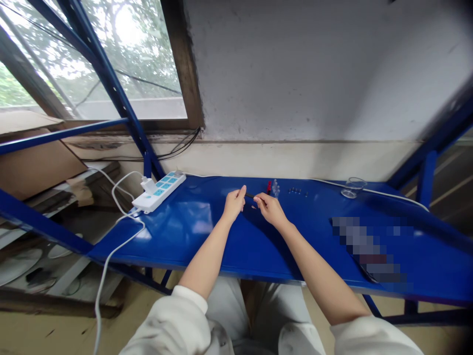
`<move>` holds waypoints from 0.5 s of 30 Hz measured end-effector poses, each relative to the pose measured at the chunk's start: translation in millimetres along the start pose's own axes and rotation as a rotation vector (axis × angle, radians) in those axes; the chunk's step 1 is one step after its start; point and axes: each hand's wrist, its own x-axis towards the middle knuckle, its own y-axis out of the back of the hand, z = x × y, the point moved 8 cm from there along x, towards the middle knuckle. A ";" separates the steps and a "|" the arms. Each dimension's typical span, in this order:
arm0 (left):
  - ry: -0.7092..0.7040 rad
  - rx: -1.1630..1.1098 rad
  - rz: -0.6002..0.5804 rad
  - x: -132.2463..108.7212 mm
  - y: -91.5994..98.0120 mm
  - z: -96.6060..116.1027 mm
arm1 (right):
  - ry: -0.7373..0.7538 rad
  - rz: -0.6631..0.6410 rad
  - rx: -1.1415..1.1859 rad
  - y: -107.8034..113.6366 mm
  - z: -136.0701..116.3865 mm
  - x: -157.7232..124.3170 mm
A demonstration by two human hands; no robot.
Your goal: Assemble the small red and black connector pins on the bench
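A thin dark stick-like piece [250,195] stretches between my two hands, above the middle of the blue table. My left hand [234,203] is closed around one end, thumb up. The fingers of my right hand [270,207] pinch the other end. Its exact kind is too small to make out. Just beyond my right hand stand small red pieces [269,186] and several small clear pieces [275,188]. A row of tiny dark bits [294,191] lies to their right.
A white power strip [159,191] with a plugged-in cable lies at the table's left. A clear cup [353,188] stands at the back right. A blurred-out dark object [365,251] rests at the right. Blue frame posts [426,180] rise at both ends of the table [192,246].
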 end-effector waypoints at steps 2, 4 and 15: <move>0.062 -0.068 -0.011 0.2 -1.3 -2.3 | 0.010 -0.002 -0.026 -0.7 1.2 0.0; 0.115 -0.114 -0.020 0.2 -2.5 -4.9 | 0.019 -0.004 -0.073 -1.1 2.1 0.1; 0.315 -0.176 0.002 -1.2 -1.8 -21.6 | 0.057 -0.050 -0.306 -6.1 2.8 0.0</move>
